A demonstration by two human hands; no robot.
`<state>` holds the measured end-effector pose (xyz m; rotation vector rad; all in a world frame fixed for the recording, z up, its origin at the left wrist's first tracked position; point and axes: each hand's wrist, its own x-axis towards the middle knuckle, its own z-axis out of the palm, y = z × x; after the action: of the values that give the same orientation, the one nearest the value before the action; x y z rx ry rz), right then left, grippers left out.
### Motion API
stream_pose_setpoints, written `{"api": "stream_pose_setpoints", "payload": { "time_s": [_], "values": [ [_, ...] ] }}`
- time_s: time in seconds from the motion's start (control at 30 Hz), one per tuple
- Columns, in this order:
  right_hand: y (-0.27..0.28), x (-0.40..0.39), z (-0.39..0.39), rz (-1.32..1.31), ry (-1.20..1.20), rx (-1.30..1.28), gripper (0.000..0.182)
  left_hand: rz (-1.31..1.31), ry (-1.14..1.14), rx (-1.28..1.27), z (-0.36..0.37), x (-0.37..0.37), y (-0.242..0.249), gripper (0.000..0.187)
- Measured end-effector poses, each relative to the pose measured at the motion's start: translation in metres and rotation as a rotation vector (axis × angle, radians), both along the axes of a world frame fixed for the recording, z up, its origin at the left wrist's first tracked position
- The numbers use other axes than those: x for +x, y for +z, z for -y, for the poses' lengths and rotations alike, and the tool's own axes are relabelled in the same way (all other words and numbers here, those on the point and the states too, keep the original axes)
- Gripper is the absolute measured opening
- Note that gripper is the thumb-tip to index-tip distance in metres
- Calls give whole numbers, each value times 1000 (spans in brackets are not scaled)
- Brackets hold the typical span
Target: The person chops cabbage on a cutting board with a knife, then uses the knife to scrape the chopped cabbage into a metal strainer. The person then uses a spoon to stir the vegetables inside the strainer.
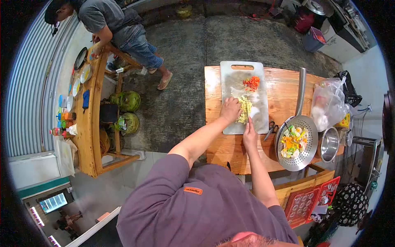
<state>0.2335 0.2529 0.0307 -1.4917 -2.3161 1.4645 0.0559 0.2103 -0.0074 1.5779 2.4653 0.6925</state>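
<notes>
A white cutting board (259,123) lies on the wooden table. My left hand (231,109) is over the board, its fingers together at the left edge of a pile of chopped pale green vegetable (245,105); what they press or hold is hidden. My right hand (249,135) is closed around a knife handle at the board's lower edge. The thin blade (248,112) points away from me across the pile and is hard to make out. Chopped red pieces (252,84) lie farther up the board. Scissors (270,129) rest just right of it.
On the right, a perforated ladle (309,155) holds cut vegetables, beside a metal bowl (329,145) and a plastic bag (326,105). Another person (119,29) stands at the left wooden table (88,142), which bears bowls and bottles. Green gas cylinders (129,101) stand on the floor.
</notes>
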Motion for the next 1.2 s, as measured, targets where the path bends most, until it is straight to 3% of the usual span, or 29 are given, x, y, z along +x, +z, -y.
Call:
{"api": "stream_pose_setpoints", "payload": {
  "time_s": [0.23, 0.37, 0.43, 0.57, 0.63, 0.73, 0.87, 0.93, 1.03, 1.2],
  "values": [
    [-28, 2, -1, -226, -34, 117, 47, 11, -13, -87, 1, -3, 8, 27],
    [-17, -1, 2, -162, -15, 97, 47, 9, -18, -85, -3, -5, 4, 28],
    [-7, -4, 1, 2, -36, -4, 47, 20, -18, -87, -1, -4, 6, 28],
    [-11, -5, -2, -59, -18, 19, 46, 12, -33, -106, -4, -7, 10, 30],
    [-22, -2, -1, -249, -9, 113, 47, 16, -19, -77, -6, -9, 5, 29],
    [-39, 1, 4, -261, 9, 235, 46, -7, 7, -42, -2, -6, -3, 27],
    [-2, -5, 2, 128, 11, 42, 44, -85, -3, -23, -2, -2, -22, 24],
    [-40, 4, 2, -202, -43, 170, 43, -58, -12, 28, 1, -3, -17, 24],
    [-30, -3, 3, -227, -66, 146, 43, -28, -8, 88, -1, -9, -10, 25],
    [-8, -7, 7, 93, -14, -59, 44, 6, -2, 113, 3, -12, -5, 24]
  ]
}}
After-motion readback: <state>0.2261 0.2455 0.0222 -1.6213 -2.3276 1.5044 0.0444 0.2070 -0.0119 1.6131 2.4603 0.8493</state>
